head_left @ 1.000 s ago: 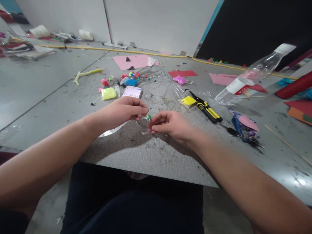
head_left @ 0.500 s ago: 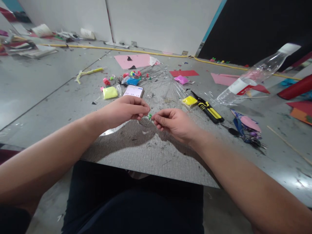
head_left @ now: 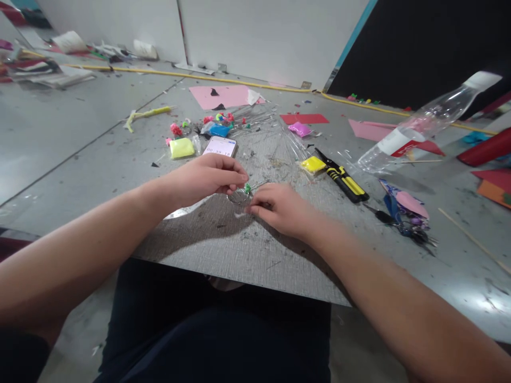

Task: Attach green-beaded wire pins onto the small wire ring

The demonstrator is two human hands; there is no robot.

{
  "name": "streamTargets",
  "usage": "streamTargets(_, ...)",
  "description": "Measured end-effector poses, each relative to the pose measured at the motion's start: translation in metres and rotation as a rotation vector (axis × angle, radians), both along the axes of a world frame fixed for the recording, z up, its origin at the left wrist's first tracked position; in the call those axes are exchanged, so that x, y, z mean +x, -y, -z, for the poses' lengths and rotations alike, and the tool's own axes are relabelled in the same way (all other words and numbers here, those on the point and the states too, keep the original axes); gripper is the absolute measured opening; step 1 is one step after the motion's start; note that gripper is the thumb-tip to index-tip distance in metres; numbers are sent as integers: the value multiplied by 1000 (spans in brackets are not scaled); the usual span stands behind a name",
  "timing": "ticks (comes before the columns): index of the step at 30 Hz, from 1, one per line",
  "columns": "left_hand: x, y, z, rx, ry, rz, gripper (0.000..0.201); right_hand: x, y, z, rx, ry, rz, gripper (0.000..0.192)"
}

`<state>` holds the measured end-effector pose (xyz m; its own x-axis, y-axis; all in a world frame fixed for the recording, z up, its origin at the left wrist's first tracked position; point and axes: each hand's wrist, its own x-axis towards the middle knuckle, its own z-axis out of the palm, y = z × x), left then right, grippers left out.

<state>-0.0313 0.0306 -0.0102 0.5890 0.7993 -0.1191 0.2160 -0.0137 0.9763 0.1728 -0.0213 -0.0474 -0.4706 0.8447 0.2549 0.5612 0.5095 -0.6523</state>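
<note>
My left hand [head_left: 211,178] is closed in a pinch, thumb against forefinger, on a thin wire that carries a small green clay piece [head_left: 247,188]. Below its fingertips the wire bends into a loop [head_left: 237,198]. Just right of the green piece is my right hand [head_left: 281,208], low over the table, with fingers curled and thumb and forefinger together. What lies in that pinch is too small to make out. Behind my left hand lies a phone [head_left: 219,146] showing a timer, partly covered by the hand.
Clay packets in pale yellow [head_left: 182,148], blue [head_left: 219,130], purple [head_left: 299,129] and yellow [head_left: 313,164] lie around. Black-yellow pliers [head_left: 345,181], keys [head_left: 417,234] and a tilted-looking plastic bottle [head_left: 431,122] are to the right. Pink paper [head_left: 227,97] lies farther back.
My right hand has shifted slightly down, its fingertips now lower beside the green piece. My left hand keeps its pinch almost in place. The view has moved a little.
</note>
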Motion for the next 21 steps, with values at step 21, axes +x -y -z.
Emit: streamTargets(21, 0, 1, -3, 32, -40, 13, 6, 18, -7, -11, -246, 235, -22, 30)
